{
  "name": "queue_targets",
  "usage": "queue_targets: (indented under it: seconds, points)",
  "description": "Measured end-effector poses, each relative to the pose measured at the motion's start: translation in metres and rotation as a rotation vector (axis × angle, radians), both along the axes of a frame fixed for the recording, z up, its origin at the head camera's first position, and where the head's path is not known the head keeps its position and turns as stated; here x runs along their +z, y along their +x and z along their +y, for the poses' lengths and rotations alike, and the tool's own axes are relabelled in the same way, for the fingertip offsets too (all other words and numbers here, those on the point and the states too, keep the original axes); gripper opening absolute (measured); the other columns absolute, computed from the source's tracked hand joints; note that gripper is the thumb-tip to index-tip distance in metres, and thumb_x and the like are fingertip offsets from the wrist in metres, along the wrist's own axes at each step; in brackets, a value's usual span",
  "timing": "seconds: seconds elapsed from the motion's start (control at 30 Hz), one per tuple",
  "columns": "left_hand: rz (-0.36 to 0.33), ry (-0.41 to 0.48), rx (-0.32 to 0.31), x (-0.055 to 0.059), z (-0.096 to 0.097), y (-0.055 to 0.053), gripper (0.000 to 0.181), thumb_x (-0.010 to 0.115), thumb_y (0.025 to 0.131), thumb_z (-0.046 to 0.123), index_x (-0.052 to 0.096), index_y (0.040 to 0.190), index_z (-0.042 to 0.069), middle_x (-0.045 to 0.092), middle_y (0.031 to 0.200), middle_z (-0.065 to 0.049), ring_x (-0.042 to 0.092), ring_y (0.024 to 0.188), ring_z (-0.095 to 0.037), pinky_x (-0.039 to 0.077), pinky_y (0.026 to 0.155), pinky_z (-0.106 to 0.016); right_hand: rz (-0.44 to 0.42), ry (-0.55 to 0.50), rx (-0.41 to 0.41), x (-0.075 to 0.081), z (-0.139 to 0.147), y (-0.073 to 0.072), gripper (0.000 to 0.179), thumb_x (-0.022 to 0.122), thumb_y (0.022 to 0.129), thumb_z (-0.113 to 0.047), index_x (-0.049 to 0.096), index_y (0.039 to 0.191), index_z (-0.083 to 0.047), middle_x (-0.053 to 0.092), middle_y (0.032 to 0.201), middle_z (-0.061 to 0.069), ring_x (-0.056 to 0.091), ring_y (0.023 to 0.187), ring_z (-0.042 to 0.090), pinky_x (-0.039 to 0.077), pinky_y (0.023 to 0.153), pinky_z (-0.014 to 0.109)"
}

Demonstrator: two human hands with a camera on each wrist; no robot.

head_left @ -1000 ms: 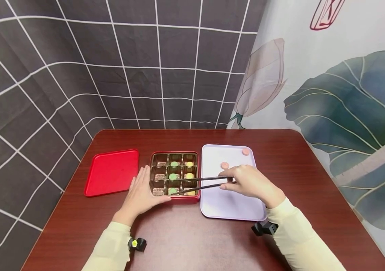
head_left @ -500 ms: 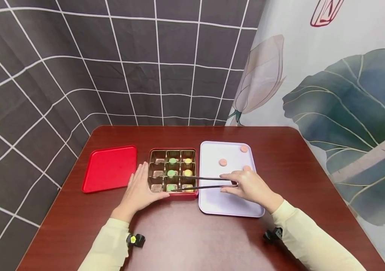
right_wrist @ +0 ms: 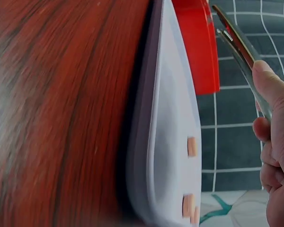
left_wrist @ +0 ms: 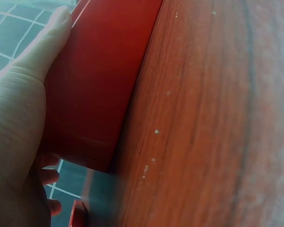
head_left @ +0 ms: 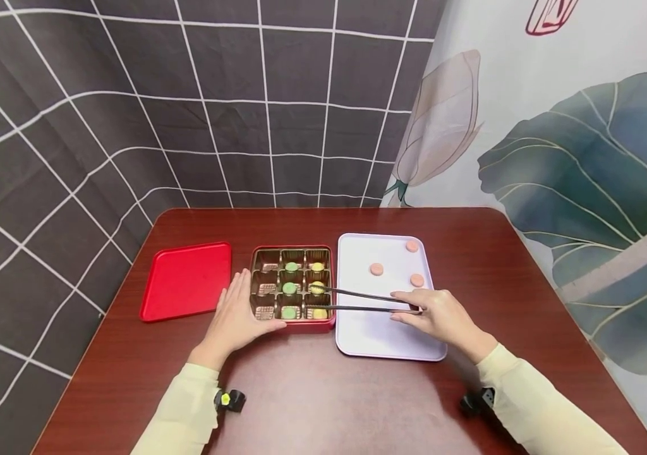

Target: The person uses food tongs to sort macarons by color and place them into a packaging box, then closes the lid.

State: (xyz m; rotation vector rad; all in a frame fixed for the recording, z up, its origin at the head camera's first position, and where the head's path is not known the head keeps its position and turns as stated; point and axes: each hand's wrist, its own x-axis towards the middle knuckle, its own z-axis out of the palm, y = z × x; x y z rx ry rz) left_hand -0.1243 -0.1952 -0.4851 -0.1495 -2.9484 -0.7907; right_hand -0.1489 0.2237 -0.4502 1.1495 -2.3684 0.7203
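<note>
My left hand rests against the left side and front wall of the red box, fingers and thumb straight. The box has a gold divided liner. Green round pieces sit in its middle column and yellow round pieces in its right column; the left column shows bare liner. From the right, my right hand holds long dark tongs between thumb and fingers. Their tips stand apart over the right column, with nothing visible between them; whether they touch a yellow piece I cannot tell.
A pale lilac tray adjoins the box on the right, with pink round pieces on it. To the left lies a red lid. A dark grid-patterned curtain hangs behind the brown table.
My right hand has moved right, drawing the tongs' tips from the front middle cell to the right column. The tips spread wider. A third pink piece shows. The left hand stays put.
</note>
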Motion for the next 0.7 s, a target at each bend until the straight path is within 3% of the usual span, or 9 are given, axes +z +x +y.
queue_targets:
  seconds: [0.33, 0.53, 0.7]
  points:
    - [-0.009, -0.006, 0.003, 0.001, 0.001, 0.001, 0.139, 0.061, 0.055, 0.088, 0.014, 0.153, 0.002, 0.019, 0.157, -0.018, 0.015, 0.144, -0.035, 0.013, 0.114, -0.058, -0.052, -0.010, -0.155, 0.007, 0.037, 0.005, 0.051, 0.091, 0.060, -0.018, 0.075, 0.109, -0.014, 0.061, 0.070, -0.014, 0.047, 0.057, 0.000, 0.038, 0.051, 0.011]
    - [0.001, 0.006, -0.001, 0.002, 0.003, 0.003, 0.138, 0.062, 0.055, 0.088, 0.016, 0.152, 0.000, 0.021, 0.156, -0.019, 0.016, 0.144, -0.035, 0.013, 0.114, -0.057, -0.058, -0.003, -0.247, 0.009, 0.062, 0.011, 0.050, 0.090, 0.061, -0.015, 0.074, 0.109, -0.012, 0.073, 0.087, -0.001, 0.061, 0.066, 0.003, 0.049, 0.061, 0.012]
    - [-0.005, 0.001, 0.004, 0.003, 0.002, 0.002, 0.139, 0.062, 0.054, 0.088, 0.015, 0.152, 0.001, 0.020, 0.157, -0.019, 0.016, 0.144, -0.035, 0.013, 0.114, -0.057, -0.078, 0.011, -0.331, 0.009, 0.080, 0.014, 0.048, 0.089, 0.063, -0.015, 0.074, 0.109, -0.015, 0.072, 0.086, -0.004, 0.058, 0.064, 0.005, 0.046, 0.059, 0.011]
